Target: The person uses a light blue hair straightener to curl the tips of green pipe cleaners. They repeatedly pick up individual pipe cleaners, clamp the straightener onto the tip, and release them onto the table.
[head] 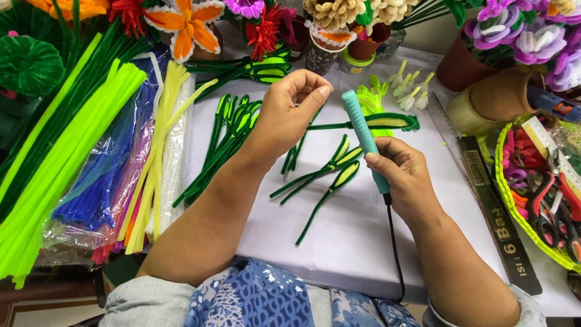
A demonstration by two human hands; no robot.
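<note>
Bright, even, diffuse overhead lighting; soft faint shadows beneath the forearms; sharp centre, mild wide-angle distortion toward edges.

Right hand (404, 175) grips teal corded heating tool (365, 138), tip up, frame centre. Left hand (290, 109) curled beside the tip, apparently pinching a green leaf stem (369, 123). Loose green-yellow leaf pieces (330, 172) on white work sheet (351, 242) below. Pipe-cleaner bundles (72, 151) left. Yellow basket (505, 188) with scissors (560, 200) right edge. Ruler (499, 224) lower right.
</note>
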